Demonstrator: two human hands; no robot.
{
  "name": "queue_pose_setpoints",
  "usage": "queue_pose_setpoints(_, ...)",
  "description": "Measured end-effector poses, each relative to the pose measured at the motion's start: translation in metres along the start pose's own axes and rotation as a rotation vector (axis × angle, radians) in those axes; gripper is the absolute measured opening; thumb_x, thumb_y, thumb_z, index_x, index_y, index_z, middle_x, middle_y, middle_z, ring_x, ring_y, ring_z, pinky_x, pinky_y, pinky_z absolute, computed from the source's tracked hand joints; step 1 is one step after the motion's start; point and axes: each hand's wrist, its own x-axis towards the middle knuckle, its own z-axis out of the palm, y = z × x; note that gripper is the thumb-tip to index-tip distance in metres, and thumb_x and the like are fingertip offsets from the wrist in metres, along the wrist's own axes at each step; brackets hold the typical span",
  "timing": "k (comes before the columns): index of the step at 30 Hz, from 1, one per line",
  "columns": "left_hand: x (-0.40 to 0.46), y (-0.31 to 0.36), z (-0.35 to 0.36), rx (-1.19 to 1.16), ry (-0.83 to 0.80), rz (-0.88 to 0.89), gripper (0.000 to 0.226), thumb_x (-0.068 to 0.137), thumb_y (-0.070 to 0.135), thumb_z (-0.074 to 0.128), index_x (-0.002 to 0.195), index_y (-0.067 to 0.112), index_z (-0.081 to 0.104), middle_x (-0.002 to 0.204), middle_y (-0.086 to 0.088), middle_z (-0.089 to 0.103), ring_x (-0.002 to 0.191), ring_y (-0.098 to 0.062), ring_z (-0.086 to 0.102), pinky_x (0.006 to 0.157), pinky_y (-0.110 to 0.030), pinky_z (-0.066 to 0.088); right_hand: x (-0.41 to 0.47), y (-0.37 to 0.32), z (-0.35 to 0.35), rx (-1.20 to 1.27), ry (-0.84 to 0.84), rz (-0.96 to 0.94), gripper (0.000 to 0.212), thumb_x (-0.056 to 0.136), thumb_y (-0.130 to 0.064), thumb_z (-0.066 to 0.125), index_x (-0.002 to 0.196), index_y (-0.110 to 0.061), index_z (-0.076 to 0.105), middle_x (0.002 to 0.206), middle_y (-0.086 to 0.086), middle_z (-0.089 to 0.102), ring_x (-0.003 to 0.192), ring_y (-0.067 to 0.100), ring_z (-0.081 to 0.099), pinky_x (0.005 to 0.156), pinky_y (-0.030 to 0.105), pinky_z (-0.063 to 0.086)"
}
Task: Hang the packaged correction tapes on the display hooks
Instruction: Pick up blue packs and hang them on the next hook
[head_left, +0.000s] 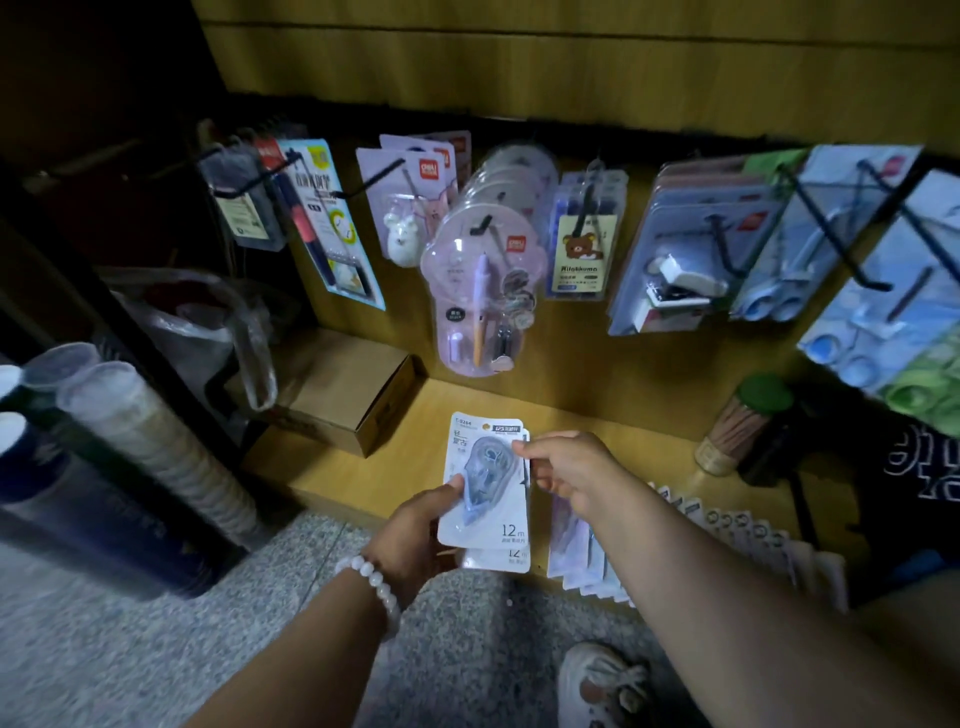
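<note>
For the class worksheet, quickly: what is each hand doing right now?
Left hand: closed on the correction tape packs.
Right hand: pinching the top pack's right edge.

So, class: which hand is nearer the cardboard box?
Left. The left hand is just right of and below the cardboard box; the right hand is farther right.

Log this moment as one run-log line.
phase: pre-hang | left hand: holds correction tape packs | right hand: pinches top pack's right edge | display hooks: not reached | none hung yet
</note>
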Motion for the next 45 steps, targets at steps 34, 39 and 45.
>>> queue_pose_setpoints(34,-0.142,0.099,0.015,-0.195,0.082,0.471,0.032,0.097,0.028,0.053,0.114,0.003,0.061,0.095,-0.016,0.073,0.080,-0.031,0.071,0.069,-0.044,0.058,-0.174,-0.096,0.018,-0.035,-0.282,-0.564,0.005,0.091,-0.014,0.064,0.090,-0.014,0.069,0.098,0.010,0.075,0.086,0.022,0.071,0.078,0.034,0.057)
queue_pose_setpoints(39,-0.147,0.113,0.016,-0.059,0.145,0.529,0.024,0.095,0.028,0.059,0.101,0.005,0.062,0.088,-0.012,0.070,0.073,-0.023,0.068,0.067,-0.033,0.058,-0.199,-0.132,0.008,-0.063,-0.238,-0.709,0.007,0.088,-0.018,0.068,0.093,-0.013,0.070,0.092,0.010,0.076,0.086,0.029,0.073,0.082,0.049,0.057)
queue_pose_setpoints(45,-0.146,0.134,0.020,-0.109,0.179,0.571,0.034,0.085,0.020,0.068,0.104,-0.007,0.069,0.084,-0.016,0.076,0.084,-0.030,0.070,0.071,-0.033,0.056,-0.243,-0.211,0.000,0.062,-0.183,-0.945,0.007,0.086,-0.021,0.070,0.086,-0.014,0.069,0.090,0.016,0.075,0.080,0.030,0.072,0.073,0.044,0.056)
